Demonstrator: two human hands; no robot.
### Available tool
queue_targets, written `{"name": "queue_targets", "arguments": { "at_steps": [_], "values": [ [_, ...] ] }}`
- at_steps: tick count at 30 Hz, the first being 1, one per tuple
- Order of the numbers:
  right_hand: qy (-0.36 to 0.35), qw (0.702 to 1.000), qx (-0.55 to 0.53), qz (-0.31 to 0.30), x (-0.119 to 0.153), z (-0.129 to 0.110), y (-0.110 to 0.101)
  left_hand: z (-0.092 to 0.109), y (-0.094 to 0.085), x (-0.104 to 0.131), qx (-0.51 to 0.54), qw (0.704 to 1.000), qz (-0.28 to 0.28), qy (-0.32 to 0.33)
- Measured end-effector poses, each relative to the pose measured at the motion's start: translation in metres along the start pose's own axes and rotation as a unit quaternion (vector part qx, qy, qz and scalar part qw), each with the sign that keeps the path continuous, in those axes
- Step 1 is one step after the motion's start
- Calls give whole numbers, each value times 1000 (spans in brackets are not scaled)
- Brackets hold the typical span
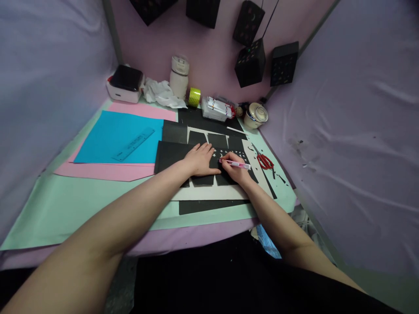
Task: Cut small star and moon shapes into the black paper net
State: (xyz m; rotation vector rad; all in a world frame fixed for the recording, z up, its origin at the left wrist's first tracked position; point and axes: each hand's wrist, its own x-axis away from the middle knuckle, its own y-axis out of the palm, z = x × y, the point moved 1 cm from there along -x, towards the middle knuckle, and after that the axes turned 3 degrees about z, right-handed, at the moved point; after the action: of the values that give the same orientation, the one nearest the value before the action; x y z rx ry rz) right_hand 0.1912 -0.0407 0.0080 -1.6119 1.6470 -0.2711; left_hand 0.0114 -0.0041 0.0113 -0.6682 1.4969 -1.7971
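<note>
My left hand (200, 160) lies flat on a black card sheet (172, 157), its fingers spread and its thumb pointing towards my other hand. In my right hand (236, 171) is a slim pink-and-white craft knife (240, 164), gripped like a pen. Its tip meets the black card just right of my left hand and is hidden by the fingers. Small star and moon cut-outs show pale in the card above my right hand. Beneath the card lies a white board (209, 193), seen through gaps between the card's flaps.
Red-handled scissors (265, 161) and black paper scraps lie on the right. To the left, a ruler (134, 144) rests on blue paper (98, 135) over pink sheets. A white bottle (179, 80), yellow tape (194, 97) and lidded pot (255, 115) stand behind; black lanterns (250, 63) hang above.
</note>
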Motion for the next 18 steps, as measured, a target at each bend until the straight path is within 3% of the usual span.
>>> {"name": "queue_targets", "arguments": {
  "at_steps": [11,18],
  "values": [
    [-26,997,7,-74,-5,8,-12,-1,1,-1,1,1000,3,2],
    [-28,997,13,-65,-2,15,-11,0,0,0,1,1000,0,0]
  ]
}}
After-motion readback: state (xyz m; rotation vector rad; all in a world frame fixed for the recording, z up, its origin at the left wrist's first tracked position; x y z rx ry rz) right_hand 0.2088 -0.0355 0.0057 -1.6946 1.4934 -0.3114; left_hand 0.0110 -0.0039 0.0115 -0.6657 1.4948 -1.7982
